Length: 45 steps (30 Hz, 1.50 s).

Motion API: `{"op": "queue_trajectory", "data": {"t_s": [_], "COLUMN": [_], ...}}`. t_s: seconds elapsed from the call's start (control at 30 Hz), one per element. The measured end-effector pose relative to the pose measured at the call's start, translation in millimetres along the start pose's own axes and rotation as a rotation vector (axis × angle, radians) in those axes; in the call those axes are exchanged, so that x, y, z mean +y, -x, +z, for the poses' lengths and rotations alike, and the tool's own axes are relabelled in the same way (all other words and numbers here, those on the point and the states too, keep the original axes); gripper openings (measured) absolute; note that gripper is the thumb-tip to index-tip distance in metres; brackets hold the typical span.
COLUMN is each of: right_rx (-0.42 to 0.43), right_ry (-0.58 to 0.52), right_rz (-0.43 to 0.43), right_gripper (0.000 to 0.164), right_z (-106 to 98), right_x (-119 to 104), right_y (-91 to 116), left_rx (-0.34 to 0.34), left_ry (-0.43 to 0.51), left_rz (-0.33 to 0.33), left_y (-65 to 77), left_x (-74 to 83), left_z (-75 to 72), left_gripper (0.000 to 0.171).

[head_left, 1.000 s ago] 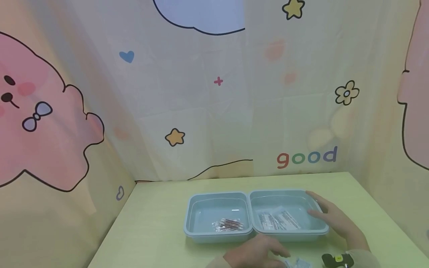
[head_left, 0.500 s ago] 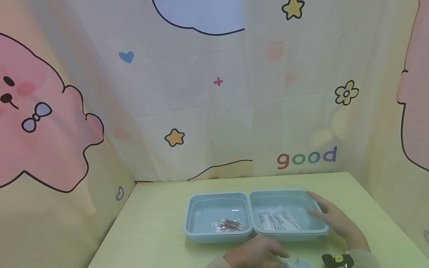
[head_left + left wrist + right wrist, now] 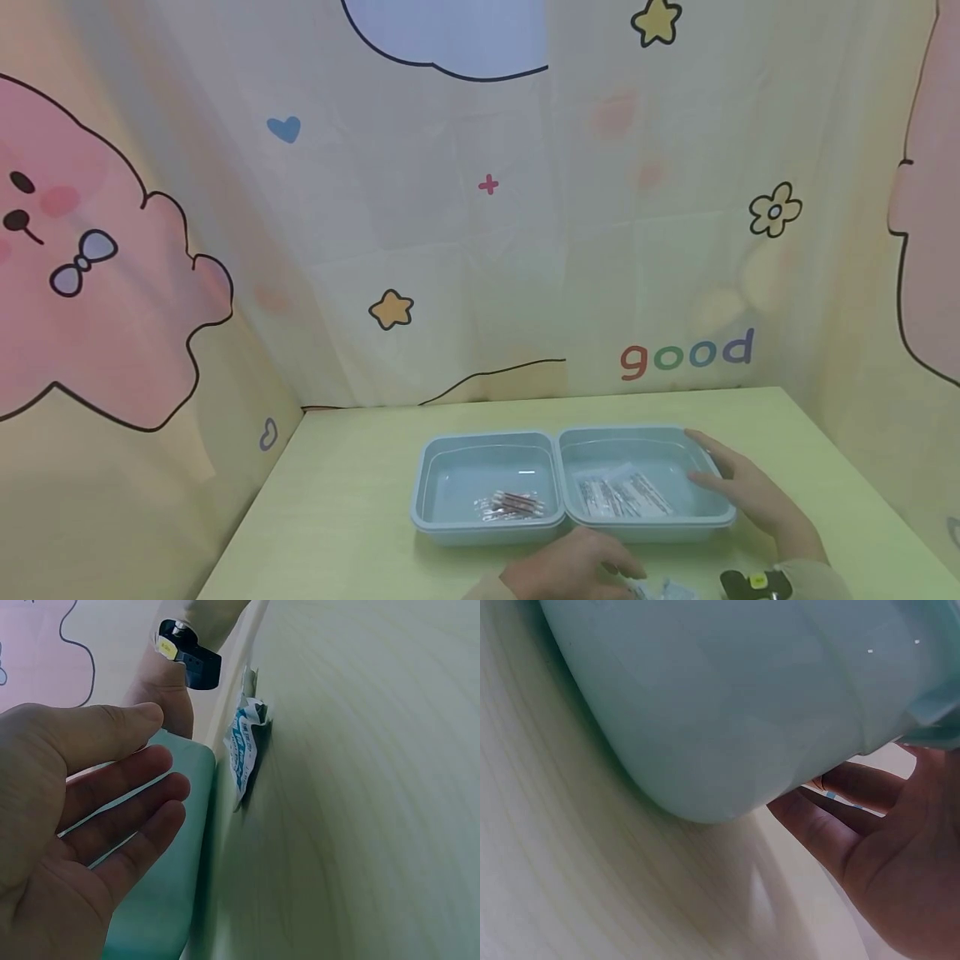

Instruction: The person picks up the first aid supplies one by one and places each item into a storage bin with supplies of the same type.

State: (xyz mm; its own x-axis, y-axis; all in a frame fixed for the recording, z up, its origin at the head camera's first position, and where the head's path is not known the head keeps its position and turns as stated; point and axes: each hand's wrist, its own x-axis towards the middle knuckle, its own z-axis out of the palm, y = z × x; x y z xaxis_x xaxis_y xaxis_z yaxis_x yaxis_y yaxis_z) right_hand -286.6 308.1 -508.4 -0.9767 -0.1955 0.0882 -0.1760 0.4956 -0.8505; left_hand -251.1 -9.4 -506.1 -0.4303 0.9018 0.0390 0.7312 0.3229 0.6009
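Note:
In the head view my right hand (image 3: 746, 492) holds the right light-blue tray (image 3: 637, 521) at its right side, thumb over the rim. In the right wrist view its fingers (image 3: 817, 825) lie against the tray's outer wall. White printed packets (image 3: 626, 492) lie inside that tray. My left hand (image 3: 566, 562) is low in front of the trays, close to a small blue-and-white packet (image 3: 678, 591) on the table. The left wrist view shows its fingers (image 3: 127, 784) loosely bent and holding nothing, with a printed packet (image 3: 241, 746) lying apart from them.
A left light-blue tray (image 3: 487, 533) stands against the right one and holds clear-wrapped brown cotton swabs (image 3: 516, 502). Both trays stand on a pale yellow-green table (image 3: 330, 500). A printed curtain (image 3: 420, 208) closes in the back and sides.

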Motion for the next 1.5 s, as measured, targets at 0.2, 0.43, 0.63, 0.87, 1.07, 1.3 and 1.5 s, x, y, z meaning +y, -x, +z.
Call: {"op": "queue_trajectory", "data": {"t_s": [0.2, 0.43, 0.63, 0.87, 1.07, 1.3, 1.5], "right_rx": [0.003, 0.005, 0.004, 0.011, 0.013, 0.014, 0.011], "right_ry": [0.002, -0.001, 0.005, 0.009, 0.017, 0.011, 0.01], "right_rz": [-0.01, -0.007, -0.007, -0.008, -0.003, -0.005, -0.02], "right_gripper": [0.072, 0.072, 0.072, 0.072, 0.072, 0.073, 0.072], "right_z": [0.6, -0.3, 0.4, 0.7, 0.3, 0.3, 0.9], "right_x": [2.7, 2.6, 4.0, 3.4, 0.8, 0.1, 1.9], "right_y": [-0.4, -0.7, -1.4, -0.5, 0.7, 0.9, 1.2], "left_rx": [0.017, 0.046, -0.008, -0.023, 0.005, 0.014, -0.026], "left_ry": [-0.134, -0.222, -0.039, -0.04, -0.13, -0.211, -0.318], "left_rz": [0.057, 0.1, -0.035, -0.121, -0.078, -0.032, 0.071], "left_y": [-1.2, -1.4, -5.1, -9.1, -8.9, -10.2, -10.2], "left_x": [-3.1, -8.7, -10.8, -11.1, -11.1, -10.9, -10.4], "left_z": [1.6, 3.9, 7.4, 9.7, 12.3, 13.3, 13.4], "left_gripper": [0.029, 0.028, 0.031, 0.033, 0.031, 0.029, 0.026]}}
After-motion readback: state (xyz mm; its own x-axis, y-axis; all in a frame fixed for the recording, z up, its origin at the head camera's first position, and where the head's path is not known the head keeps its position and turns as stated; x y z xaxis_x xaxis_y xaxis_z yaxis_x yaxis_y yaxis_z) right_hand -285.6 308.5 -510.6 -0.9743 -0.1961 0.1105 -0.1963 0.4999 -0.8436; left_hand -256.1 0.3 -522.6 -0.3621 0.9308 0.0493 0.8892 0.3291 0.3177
